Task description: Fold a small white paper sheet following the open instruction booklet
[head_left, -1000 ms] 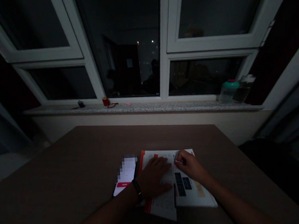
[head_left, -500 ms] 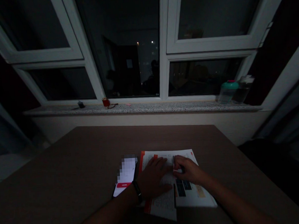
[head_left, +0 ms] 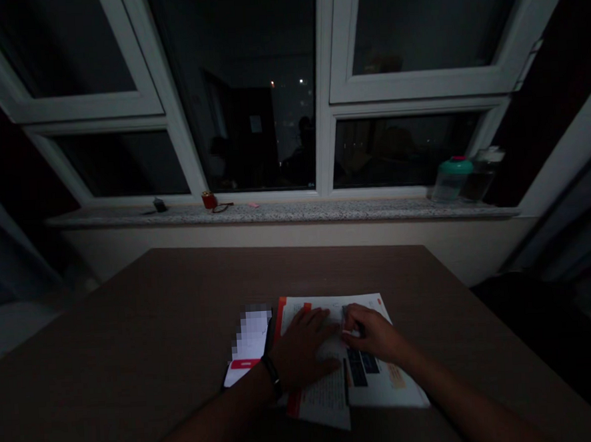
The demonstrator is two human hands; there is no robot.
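A printed booklet [head_left: 386, 392] with white pages and an orange-red left edge lies on the brown table. My left hand [head_left: 306, 350] rests flat on its left page, fingers spread, with a dark band at the wrist. Just to the right, my right hand [head_left: 369, 330] is closed in a pinch near the top middle of the booklet; it seems to grip the inner edge of the left page, whose lower part is partly separated and angled over the booklet. A lit phone [head_left: 250, 337] lies left of the booklet, its lower right close to my left wrist.
Behind the table [head_left: 298, 264], a speckled windowsill [head_left: 295, 212] holds a small dark bottle [head_left: 160, 204], a red jar [head_left: 209, 199], a teal-lidded clear container [head_left: 452, 178] and another clear bottle [head_left: 480, 176]. A dark shape stands beside the table's right edge.
The lower corner of the left page has shifted slightly up and to the right. Both hands stay in nearly the same places.
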